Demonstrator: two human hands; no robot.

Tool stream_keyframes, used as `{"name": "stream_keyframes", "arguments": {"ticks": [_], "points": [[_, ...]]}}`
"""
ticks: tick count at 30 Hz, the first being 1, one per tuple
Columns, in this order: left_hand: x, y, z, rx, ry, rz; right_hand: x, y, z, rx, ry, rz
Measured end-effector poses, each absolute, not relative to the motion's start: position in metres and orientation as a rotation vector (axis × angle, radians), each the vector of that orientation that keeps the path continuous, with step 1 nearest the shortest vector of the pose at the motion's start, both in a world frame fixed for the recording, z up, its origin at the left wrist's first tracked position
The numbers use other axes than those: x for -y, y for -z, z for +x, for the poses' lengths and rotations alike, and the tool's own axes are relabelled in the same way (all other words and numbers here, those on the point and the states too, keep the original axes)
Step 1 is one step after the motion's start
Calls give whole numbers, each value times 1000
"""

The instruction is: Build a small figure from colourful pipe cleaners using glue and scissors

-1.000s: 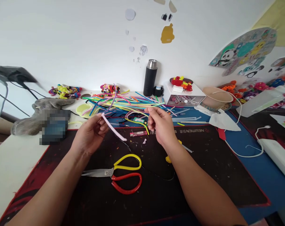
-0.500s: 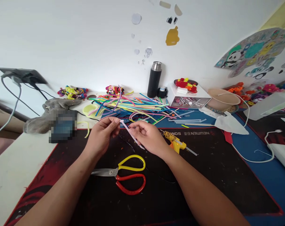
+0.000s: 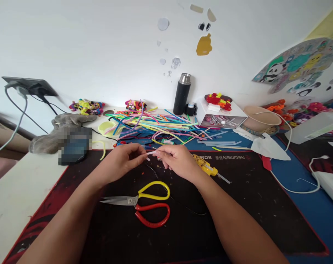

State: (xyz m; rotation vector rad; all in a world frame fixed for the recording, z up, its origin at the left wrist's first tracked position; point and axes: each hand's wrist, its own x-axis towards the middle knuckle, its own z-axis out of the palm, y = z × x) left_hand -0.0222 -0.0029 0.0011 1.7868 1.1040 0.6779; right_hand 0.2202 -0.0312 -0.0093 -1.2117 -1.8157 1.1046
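Note:
Between my hands is a short pale lilac pipe cleaner (image 3: 152,153), mostly covered by my fingers. My left hand (image 3: 126,160) pinches one part of it between thumb and fingers. The fingers of my right hand (image 3: 175,160) close on it from the other side, close to the left fingertips. Below the hands, scissors (image 3: 129,200) with one yellow and one red handle lie on the dark desk mat (image 3: 210,227), blades pointing left. Beside my right wrist a yellow glue gun (image 3: 207,167) rests on the mat with a glue stick poking out.
A heap of colourful pipe cleaners (image 3: 155,123) spreads behind the hands. Further back stand a black thermos (image 3: 182,94) and a small drawer box (image 3: 223,118). Clear glue sticks (image 3: 218,142) lie right of the heap. A phone-like dark device (image 3: 74,146) is at left.
My hands have come together, and the pipe cleaner between them has swung from a downward slant to nearly level. Less of it shows now. The view has shifted slightly.

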Motion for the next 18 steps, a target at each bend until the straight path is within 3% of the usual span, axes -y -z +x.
{"name": "stream_keyframes", "arguments": {"ticks": [7, 12, 18], "points": [[5, -6, -19, -1226, -986, 1954, 34, 10, 213, 1765, -1132, -1232], [8, -5, -15, -1201, -1077, 1725, 34, 11, 214, 1712, -1167, -1236], [12, -5, -13, -1241, -1096, 1875, 35, 13, 211, 1812, -1076, -1241]]}}
